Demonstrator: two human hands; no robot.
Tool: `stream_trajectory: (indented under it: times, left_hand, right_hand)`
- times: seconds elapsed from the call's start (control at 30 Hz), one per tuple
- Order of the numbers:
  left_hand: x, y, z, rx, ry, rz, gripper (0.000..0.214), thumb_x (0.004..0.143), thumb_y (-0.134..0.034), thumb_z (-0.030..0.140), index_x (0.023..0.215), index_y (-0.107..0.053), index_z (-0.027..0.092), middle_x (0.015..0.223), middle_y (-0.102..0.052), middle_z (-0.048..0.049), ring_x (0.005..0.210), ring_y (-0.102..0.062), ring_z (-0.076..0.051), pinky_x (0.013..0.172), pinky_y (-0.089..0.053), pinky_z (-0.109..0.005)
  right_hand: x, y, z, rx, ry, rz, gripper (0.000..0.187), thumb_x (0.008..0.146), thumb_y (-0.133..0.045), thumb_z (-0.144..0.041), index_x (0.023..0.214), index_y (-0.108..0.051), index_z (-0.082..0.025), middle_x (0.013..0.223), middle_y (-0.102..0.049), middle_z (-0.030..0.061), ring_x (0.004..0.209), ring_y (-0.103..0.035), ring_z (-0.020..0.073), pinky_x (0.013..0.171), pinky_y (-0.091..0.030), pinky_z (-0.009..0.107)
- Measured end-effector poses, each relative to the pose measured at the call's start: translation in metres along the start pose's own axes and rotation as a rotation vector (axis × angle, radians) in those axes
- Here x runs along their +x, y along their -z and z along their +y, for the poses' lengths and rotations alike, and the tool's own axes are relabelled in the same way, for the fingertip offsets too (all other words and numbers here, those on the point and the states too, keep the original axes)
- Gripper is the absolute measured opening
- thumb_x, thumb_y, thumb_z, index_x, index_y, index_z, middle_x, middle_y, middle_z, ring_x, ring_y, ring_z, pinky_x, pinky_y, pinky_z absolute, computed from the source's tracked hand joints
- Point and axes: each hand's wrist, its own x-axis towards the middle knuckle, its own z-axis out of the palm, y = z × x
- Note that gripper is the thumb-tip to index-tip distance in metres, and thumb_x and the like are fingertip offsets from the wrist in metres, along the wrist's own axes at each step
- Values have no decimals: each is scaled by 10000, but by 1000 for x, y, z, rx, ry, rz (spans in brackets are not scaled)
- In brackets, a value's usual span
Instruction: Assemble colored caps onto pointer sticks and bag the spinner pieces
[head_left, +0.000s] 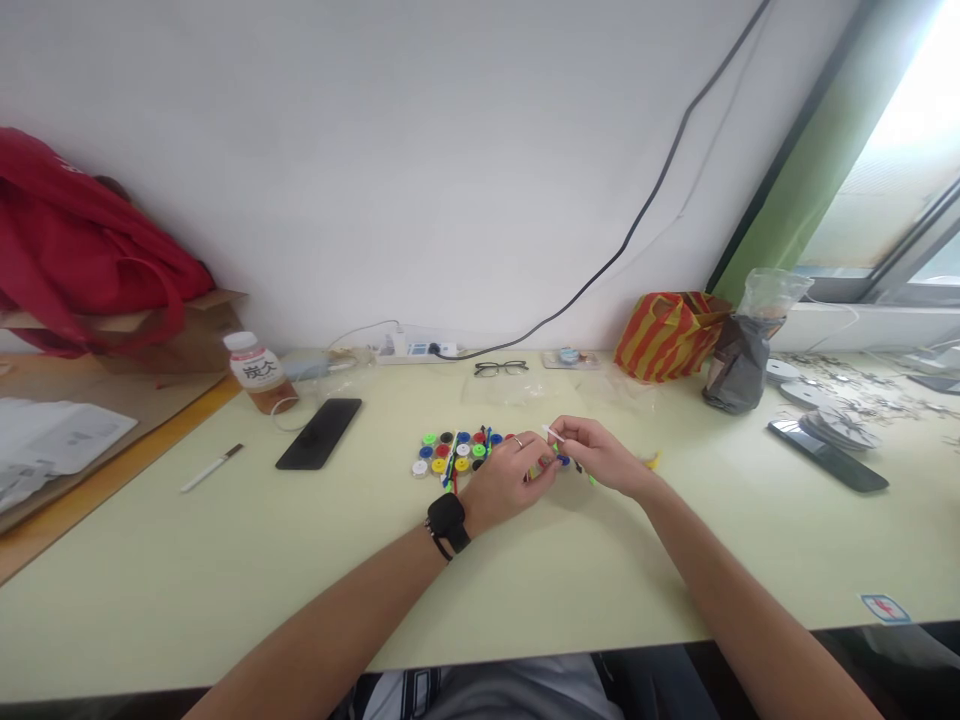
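A cluster of small coloured round caps [455, 452] in green, blue, red, yellow and white lies on the pale green table [525, 570], with thin coloured sticks among them. My left hand [512, 476], with a black watch on the wrist and a ring, is closed beside the cluster and pinches small coloured pieces. My right hand [596, 455] meets it from the right, fingers pinched on a thin white stick [553, 434] that points up and left. A blue cap and a green stick show between the two hands.
A black phone [319, 433], a white pen [211, 468] and a drink bottle [259, 373] lie to the left. Glasses [500, 368] and a power strip [416, 350] sit by the wall. A striped bag [670, 335], a dark pouch [739, 365] and another phone [827, 455] are on the right.
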Motion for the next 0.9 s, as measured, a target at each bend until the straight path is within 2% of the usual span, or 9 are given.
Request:
stream_trajectory:
  times: [0.13, 0.2, 0.27, 0.33, 0.4, 0.5, 0.6, 0.8, 0.9]
  left_hand:
    - [-2, 0, 2, 20, -21, -113, 167, 1017, -574, 294, 880, -610, 206, 943, -699, -55, 901, -684, -211, 837, -528, -334]
    - [-3, -1, 3, 28, -47, -200, 134, 991, -630, 317, 913, -645, 208, 910, -711, -51, 911, -689, -225, 864, -526, -348]
    - [-4, -2, 2, 35, -71, -274, 103, 966, -669, 314, 942, -682, 215, 880, -723, -51, 956, -690, -243, 905, -521, -365]
    - [-4, -1, 1, 37, -86, -310, 84, 954, -677, 284, 911, -704, 218, 871, -735, -54, 999, -685, -252, 940, -515, -379]
    - [-3, 0, -1, 29, -96, -309, 101, 956, -668, 259, 877, -713, 215, 906, -751, -57, 1019, -676, -249, 965, -508, -390]
    - [-1, 5, -3, 39, -89, -269, 114, 966, -654, 251, 877, -717, 214, 1055, -761, -64, 1077, -648, -253, 1011, -492, -417]
    - [0, 9, -3, 74, -48, -240, 107, 976, -626, 225, 916, -714, 218, 1117, -751, -59, 1138, -611, -263, 1031, -485, -436]
    - [-1, 9, -3, 122, 16, -235, 194, 973, -624, 225, 1157, -686, 225, 1134, -744, -67, 1177, -588, -276, 1032, -502, -454]
    - [-2, 9, -3, 163, 30, -239, 208, 971, -639, 270, 1169, -674, 216, 1310, -698, -81, 1304, -528, -309, 1088, -475, -495]
  right_hand:
    - [4, 19, 24, -417, -40, 253, 346, 933, -440, -281, 1191, -655, -198, 744, -640, 10, 682, -579, 188, 650, -438, 287]
    - [4, 30, 38, -644, -128, 348, 377, 922, -469, -225, 1246, -661, -190, 890, -721, 69, 829, -645, 223, 724, -448, 302]
    - [2, 38, 48, -744, -194, 330, 358, 909, -512, -208, 1224, -683, -199, 988, -751, 96, 904, -665, 242, 752, -449, 308]
    - [-1, 44, 52, -746, -212, 264, 304, 906, -551, -236, 1161, -714, -215, 938, -761, 77, 846, -671, 230, 725, -454, 299]
    - [-5, 49, 51, -696, -184, 172, 264, 917, -549, -268, 1100, -735, -228, 881, -760, 51, 777, -667, 206, 693, -465, 285]
    - [-7, 57, 49, -623, -122, 73, 272, 937, -505, -274, 1057, -745, -232, 915, -763, 48, 792, -673, 197, 701, -486, 281]
    - [-9, 71, 54, -673, -162, 113, 245, 918, -516, -255, 1005, -744, -229, 901, -758, 50, 796, -676, 198, 705, -486, 284]
    - [-26, 108, 74, -746, -328, 189, 120, 807, -594, -193, 775, -709, -202, 861, -757, 75, 736, -672, 197, 654, -466, 289]
    - [-37, 121, 79, -738, -367, 183, 111, 803, -622, -247, 734, -698, -205, 840, -754, 73, 725, -671, 200, 644, -474, 296]
